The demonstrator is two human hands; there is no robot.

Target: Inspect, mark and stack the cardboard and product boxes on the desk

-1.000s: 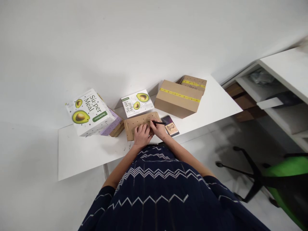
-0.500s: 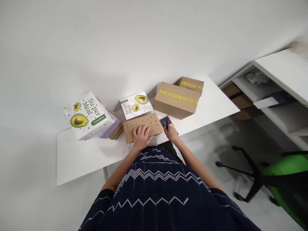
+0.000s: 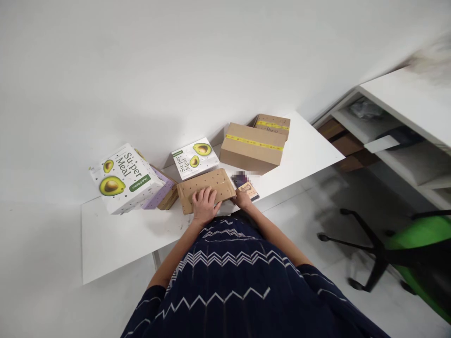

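Note:
A brown cardboard box (image 3: 222, 184) with small dark dots lies on the white table in front of me. My left hand (image 3: 205, 205) rests on its top, fingers spread and thumb apart, pressing on the box without wrapping round it. At the box's right end is my right hand (image 3: 242, 199), fingers curled closed around something I cannot make out. Beside that hand a dark flat item with a printed picture (image 3: 248, 188) lies on the table, partly blurred out. Directly behind the brown box stands a white avocado-print box (image 3: 196, 157).
To the left, a large white avocado-print box (image 3: 123, 180) leans against a purple box (image 3: 157, 195). Brown boxes with yellow tape (image 3: 251, 150) stand at back right. A white shelf unit (image 3: 387, 108) and a green-black chair (image 3: 419, 234) are on the right.
My right hand has moved left from over the printed item to the brown box's right end. The dark slim thing it showed is now mostly hidden. My left hand stays on the box.

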